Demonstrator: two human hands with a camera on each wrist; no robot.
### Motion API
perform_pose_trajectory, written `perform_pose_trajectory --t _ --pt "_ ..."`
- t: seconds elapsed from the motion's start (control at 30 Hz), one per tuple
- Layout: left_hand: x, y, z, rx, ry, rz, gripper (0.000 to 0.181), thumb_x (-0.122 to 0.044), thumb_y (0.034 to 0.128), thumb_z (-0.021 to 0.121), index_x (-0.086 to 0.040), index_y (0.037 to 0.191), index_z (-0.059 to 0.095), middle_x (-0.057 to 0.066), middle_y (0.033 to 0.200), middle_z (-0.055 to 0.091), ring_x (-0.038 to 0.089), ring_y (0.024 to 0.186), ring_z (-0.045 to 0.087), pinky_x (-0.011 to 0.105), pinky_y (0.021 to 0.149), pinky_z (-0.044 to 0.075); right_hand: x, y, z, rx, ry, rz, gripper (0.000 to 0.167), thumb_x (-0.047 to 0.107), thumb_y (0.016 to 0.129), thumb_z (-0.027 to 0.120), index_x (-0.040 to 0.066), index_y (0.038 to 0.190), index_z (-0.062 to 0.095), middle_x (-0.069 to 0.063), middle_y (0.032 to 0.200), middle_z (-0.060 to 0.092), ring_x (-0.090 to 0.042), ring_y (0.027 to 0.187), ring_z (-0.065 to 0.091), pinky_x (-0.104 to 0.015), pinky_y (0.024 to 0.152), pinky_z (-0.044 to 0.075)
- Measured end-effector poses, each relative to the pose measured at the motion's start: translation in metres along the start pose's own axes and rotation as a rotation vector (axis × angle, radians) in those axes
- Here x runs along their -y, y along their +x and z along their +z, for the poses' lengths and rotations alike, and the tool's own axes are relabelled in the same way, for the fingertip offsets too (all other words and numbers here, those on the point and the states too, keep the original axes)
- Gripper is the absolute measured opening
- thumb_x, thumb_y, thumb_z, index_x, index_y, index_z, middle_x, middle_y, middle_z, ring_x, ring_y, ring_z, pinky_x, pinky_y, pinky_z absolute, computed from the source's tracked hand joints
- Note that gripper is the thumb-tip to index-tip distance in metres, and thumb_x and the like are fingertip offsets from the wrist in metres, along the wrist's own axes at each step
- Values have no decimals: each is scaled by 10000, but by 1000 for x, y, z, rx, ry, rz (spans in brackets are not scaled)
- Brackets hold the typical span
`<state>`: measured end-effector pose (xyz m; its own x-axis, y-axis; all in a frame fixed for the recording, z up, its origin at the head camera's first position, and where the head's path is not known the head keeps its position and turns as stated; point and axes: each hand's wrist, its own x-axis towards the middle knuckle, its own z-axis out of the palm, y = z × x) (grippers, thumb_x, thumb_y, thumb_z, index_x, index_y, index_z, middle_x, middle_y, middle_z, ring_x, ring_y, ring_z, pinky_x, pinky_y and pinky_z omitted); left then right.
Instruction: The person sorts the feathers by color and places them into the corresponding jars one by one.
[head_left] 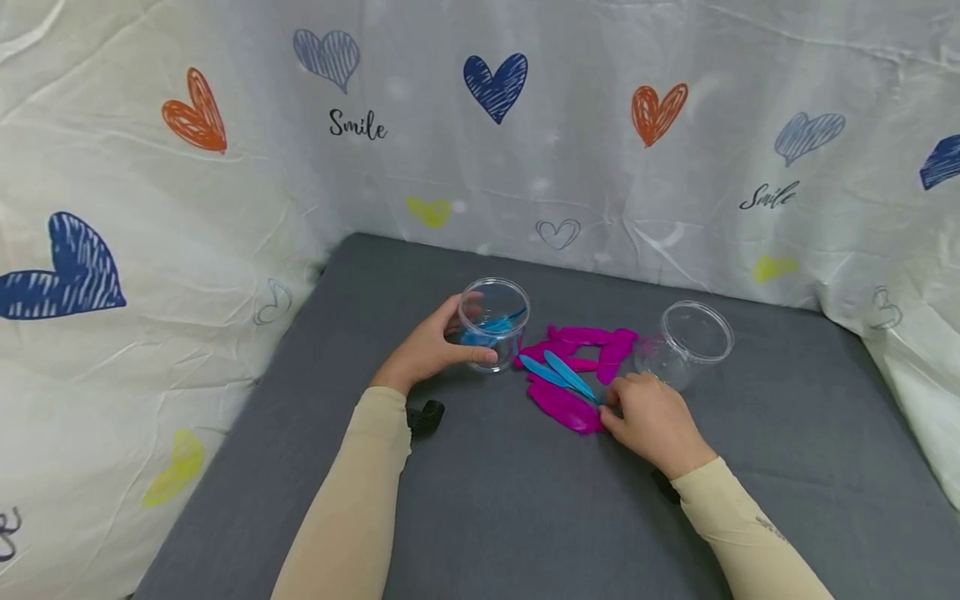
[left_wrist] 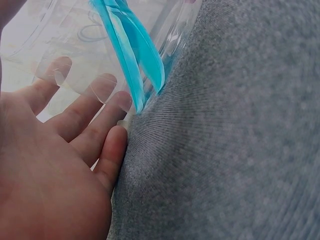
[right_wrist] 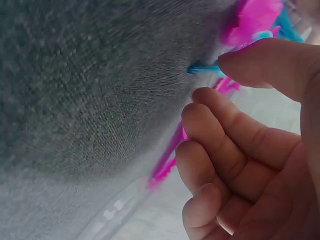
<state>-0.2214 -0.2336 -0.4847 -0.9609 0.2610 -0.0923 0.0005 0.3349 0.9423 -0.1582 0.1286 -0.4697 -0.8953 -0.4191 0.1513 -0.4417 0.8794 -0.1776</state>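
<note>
My left hand [head_left: 442, 340] holds a clear plastic jar [head_left: 491, 360] upright on the table, thumb in front and fingers behind it. Blue feathers [left_wrist: 132, 55] lie inside this jar. To its right, two loose blue feathers [head_left: 558, 372] rest across a spread of magenta feathers [head_left: 564, 407]. My right hand [head_left: 651, 417] is at the quill ends of the loose blue pair. In the right wrist view a blue quill [right_wrist: 204, 68] shows by the thumb [right_wrist: 250, 62], with a gap between thumb and forefinger.
A second clear jar [head_left: 697, 333] stands behind my right hand, near the magenta feathers. Grey cloth covers the table [head_left: 525, 517]. A white curtain [head_left: 585, 167] printed with hearts hangs along the back and left edges.
</note>
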Motion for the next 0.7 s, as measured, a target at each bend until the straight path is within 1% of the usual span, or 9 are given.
perform_pose_trajectory --t 0.07,0.13,0.23,0.3,0.4,0.53,0.6,0.7 --pt "0 0 0 2 4 1 985 -512 803 955 -439 1614 401 -80 1675 453 278 1565 435 585 1278 391 0 3 2 5 0 -1 140 162 876 805 128 789 701 17 726 623 -177 692 541 -382 610 540" --pt "0 0 0 1 7 2 971 -488 818 951 -432 1616 399 -87 1676 447 277 1567 433 579 1284 384 0 7 3 8 2 -3 167 149 873 788 143 754 671 26 699 592 -170 678 521 -369 595 511" --pt "0 0 0 -4 7 2 966 -476 823 951 -433 1615 400 -108 1679 440 270 1567 433 569 1292 375 2 11 5 8 1 -9 259 127 872 764 169 683 592 37 646 521 -163 643 481 -346 575 448" --pt "0 0 0 -6 6 0 974 -494 811 955 -447 1611 400 -114 1673 445 266 1564 435 566 1291 378 4 12 5 16 1 -6 333 112 876 742 180 635 523 33 611 469 -160 611 447 -332 557 396" --pt "-1 -1 0 -5 9 -4 994 -537 787 959 -469 1606 399 -95 1659 462 268 1560 440 568 1281 393 5 13 6 19 -5 3 385 95 874 717 185 600 463 26 583 426 -158 579 417 -320 540 353" --pt "-2 -2 0 -1 5 1 996 -549 782 958 -462 1604 402 -72 1653 470 279 1556 443 585 1266 409 5 12 6 4 -8 17 363 88 852 704 189 601 462 20 591 432 -160 580 418 -316 516 344" --pt "-2 -2 0 -1 2 -2 992 -545 783 959 -469 1601 402 -82 1653 470 274 1555 444 585 1262 413 3 11 6 -5 -2 25 343 85 837 701 189 604 471 19 601 444 -160 591 424 -311 508 352" --pt "-3 -1 -1 -2 4 -6 979 -524 795 958 -485 1598 400 -80 1650 472 267 1556 444 586 1258 418 0 10 1 -29 1 33 315 84 822 697 189 615 485 23 611 460 -158 609 437 -307 501 370"
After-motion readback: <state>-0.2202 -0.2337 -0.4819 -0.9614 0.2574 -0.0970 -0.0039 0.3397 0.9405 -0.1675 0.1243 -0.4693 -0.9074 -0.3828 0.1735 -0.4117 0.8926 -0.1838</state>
